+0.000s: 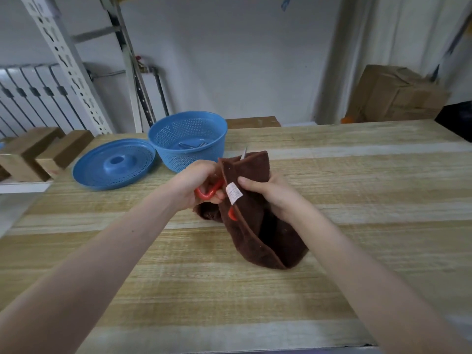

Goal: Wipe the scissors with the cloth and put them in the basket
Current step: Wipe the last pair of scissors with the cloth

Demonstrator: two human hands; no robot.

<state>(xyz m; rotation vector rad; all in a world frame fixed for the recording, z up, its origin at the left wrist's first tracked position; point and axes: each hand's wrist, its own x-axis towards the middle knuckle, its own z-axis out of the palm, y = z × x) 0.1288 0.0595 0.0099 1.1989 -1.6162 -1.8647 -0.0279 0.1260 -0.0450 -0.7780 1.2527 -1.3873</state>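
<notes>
My left hand (198,185) grips the red handle of the scissors (208,192). Their blades are wrapped in a brown cloth (255,221), and only a metal tip pokes out above the cloth's top edge. My right hand (268,192) holds the cloth around the blades, thumb on its front near a white label. The cloth's lower part hangs down onto the wooden table (332,200). A blue perforated basket (187,140) stands just behind my left hand, with some metal utensils inside.
A blue perforated lid (113,164) lies flat to the left of the basket. Wooden blocks (38,152) sit at the table's far left edge. Cardboard boxes (393,95) stand behind the table at the right, and a dark object (457,118) is at the right edge.
</notes>
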